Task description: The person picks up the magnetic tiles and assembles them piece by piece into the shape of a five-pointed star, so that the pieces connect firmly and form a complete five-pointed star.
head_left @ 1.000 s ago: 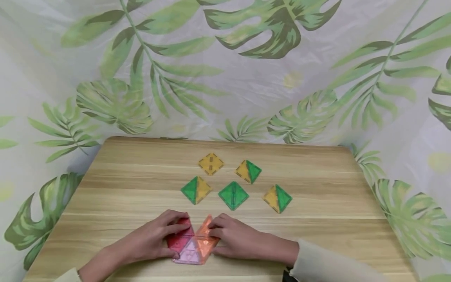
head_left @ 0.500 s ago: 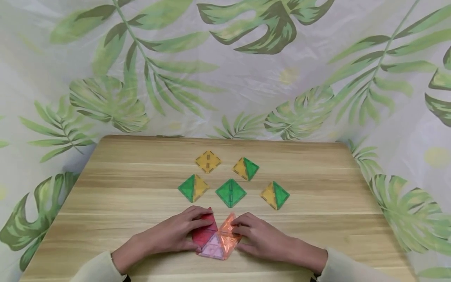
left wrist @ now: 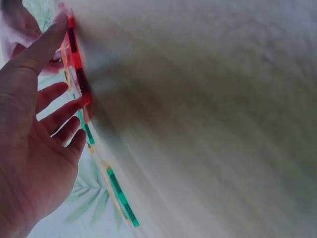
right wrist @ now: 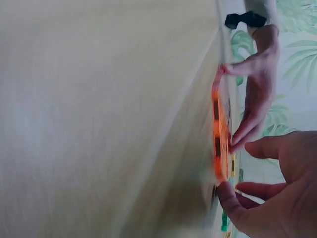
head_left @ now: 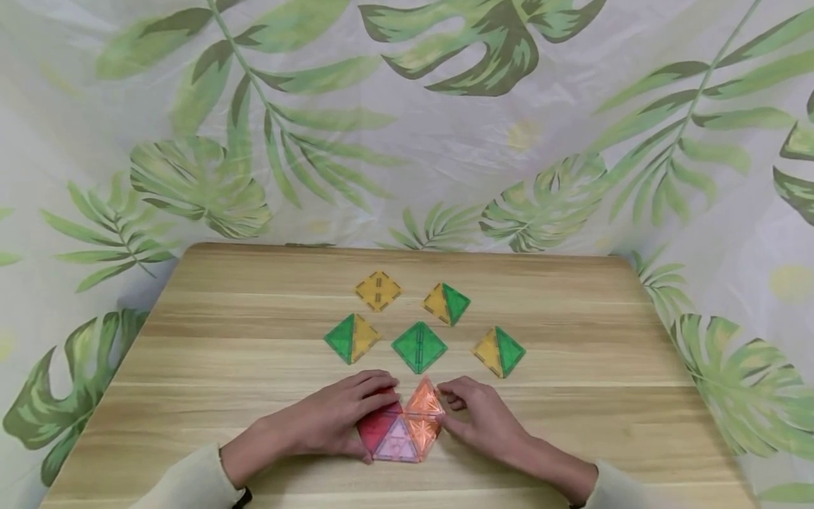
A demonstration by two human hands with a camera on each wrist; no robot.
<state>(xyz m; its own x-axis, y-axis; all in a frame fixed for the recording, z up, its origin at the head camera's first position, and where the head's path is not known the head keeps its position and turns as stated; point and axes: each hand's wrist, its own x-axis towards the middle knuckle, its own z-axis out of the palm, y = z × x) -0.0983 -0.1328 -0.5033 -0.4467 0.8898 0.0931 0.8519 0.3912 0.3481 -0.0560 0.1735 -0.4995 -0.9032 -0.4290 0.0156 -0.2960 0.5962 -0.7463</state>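
Several translucent triangular magnetic tiles lie edge to edge near the front of the table. In the head view, red tiles (head_left: pixel 379 428) are on the left, a pale pink tile (head_left: pixel 397 447) is at the bottom middle and orange tiles (head_left: pixel 423 401) are on the right. My left hand (head_left: pixel 335 416) holds the red side, its fingers over the upper red tile and its thumb at the lower corner. Beside the orange side is my right hand (head_left: pixel 488 423), fingers loosely bent. In the right wrist view a fingertip meets the end of the orange edge (right wrist: pixel 218 134).
Farther back on the wooden table (head_left: pixel 242 332) lie diamonds of paired triangles: a yellow diamond (head_left: pixel 378 291), a green diamond (head_left: pixel 420 348) and several yellow-and-green diamonds (head_left: pixel 352 339). A leaf-patterned cloth (head_left: pixel 305 127) hangs behind and beside the table.
Both hands and the joined tiles have shifted to the right across the table. My right hand's fingers have come off the top of the orange tiles to their right side.
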